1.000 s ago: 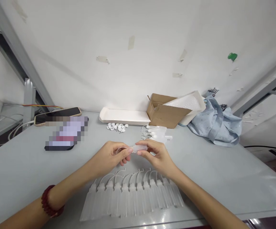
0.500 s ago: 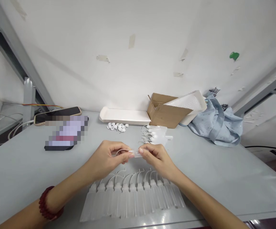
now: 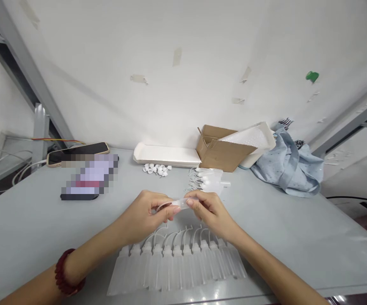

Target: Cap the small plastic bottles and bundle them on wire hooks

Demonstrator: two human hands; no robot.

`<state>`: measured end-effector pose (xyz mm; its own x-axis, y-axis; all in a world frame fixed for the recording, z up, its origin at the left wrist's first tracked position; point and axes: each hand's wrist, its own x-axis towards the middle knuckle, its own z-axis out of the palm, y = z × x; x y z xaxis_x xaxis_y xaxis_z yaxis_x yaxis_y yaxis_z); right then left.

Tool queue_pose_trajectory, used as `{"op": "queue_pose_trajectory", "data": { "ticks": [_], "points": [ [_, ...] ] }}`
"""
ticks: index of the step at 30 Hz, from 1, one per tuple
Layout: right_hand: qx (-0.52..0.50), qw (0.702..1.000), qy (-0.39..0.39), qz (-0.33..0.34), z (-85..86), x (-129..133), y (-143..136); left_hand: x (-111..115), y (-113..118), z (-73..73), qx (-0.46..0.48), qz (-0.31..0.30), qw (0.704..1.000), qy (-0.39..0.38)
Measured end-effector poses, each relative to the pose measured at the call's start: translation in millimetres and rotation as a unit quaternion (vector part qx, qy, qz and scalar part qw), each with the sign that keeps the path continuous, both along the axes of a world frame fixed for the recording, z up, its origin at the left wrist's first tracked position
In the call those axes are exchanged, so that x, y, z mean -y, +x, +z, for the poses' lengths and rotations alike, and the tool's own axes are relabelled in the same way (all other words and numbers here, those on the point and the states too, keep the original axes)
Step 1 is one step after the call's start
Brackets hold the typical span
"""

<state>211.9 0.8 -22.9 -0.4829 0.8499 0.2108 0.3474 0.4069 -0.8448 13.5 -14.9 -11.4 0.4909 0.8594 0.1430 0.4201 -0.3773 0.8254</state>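
Pinching a small translucent bottle from both sides, the left hand and the right hand had their thumbs and fingertips closed narrowly on it. The left fingers were at the end with the thin curved tube, the right ones around the other end. Working that end well seemed to call for a light, even pinch (such thin plastic would probably dent), with the right hand steady and the tube kept free of kinks. The bottle lay roughly sideways between the two grips, its middle showing in the gap and its right end partly hidden by fingers.

On the near side, below the hands, a row of bottles lay side by side, tubes pointing far. Beyond the hands, small white caps were heaped to the left and more tubed pieces to the right. Farther off stood a white tray and, right of it, an open cardboard box.
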Motion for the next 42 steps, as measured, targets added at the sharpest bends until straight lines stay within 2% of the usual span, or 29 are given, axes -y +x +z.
{"op": "queue_pose_trajectory", "data": {
  "ticks": [2,5,8,11,15,18,20,23,26,30,33,35,37,39,41,42],
  "points": [
    [-0.013,0.998,-0.056,0.0,-0.9,-1,0,0,1,-4.9,-0.032,-0.004,0.994,0.102],
    [-0.054,0.987,-0.154,0.007,-1.7,-3,0,2,2,-14.7,-0.074,-0.01,0.964,0.254],
    [-0.096,0.966,-0.239,0.018,-0.7,-4,-2,2,3,-21.1,-0.104,-0.019,0.942,0.317],
    [-0.109,0.961,-0.253,0.015,1.0,-4,-4,2,3,-18.6,-0.104,-0.013,0.954,0.281],
    [-0.087,0.986,-0.139,0.015,2.9,-3,-2,1,1,-5.6,-0.069,-0.006,0.988,0.139],
    [-0.058,0.996,-0.06,0.014,4.2,-1,0,2,1,2.0,-0.044,0.002,0.998,0.047],
    [-0.044,0.998,-0.033,0.016,4.4,0,1,3,1,3.1,-0.036,0.001,0.999,0.022],
    [-0.022,0.999,-0.021,0.019,4.1,-1,1,1,0,-0.4,-0.046,-0.011,0.997,0.065],
    [-0.012,0.999,-0.044,0.023,4.2,-2,1,-2,-1,-6.3,-0.048,-0.022,0.99,0.128],
    [-0.04,0.991,-0.128,0.028,3.8,-2,1,-2,-2,-13.5,-0.045,-0.029,0.978,0.202],
    [-0.096,0.972,-0.211,0.033,3.9,-1,-1,0,-1,-17.7,-0.061,-0.029,0.965,0.254],
    [-0.114,0.964,-0.239,0.038,5.3,-2,-1,0,-1,-19.3,-0.074,-0.027,0.96,0.268],
    [-0.099,0.971,-0.212,0.037,7.4,-7,2,-1,-1,-19.2,-0.075,-0.015,0.962,0.262],
    [-0.065,0.99,-0.123,-0.006,9.0,-17,11,-5,-3,-17.6,-0.07,0.019,0.969,0.236],
    [-0.03,0.99,0.025,-0.138,8.7,-32,25,-8,-5,-15.3,-0.07,0.063,0.976,0.197],
    [-0.026,0.981,0.061,-0.185,7.5,-40,32,-9,-6,-14.3,-0.073,0.08,0.978,0.18]
  ]
}}
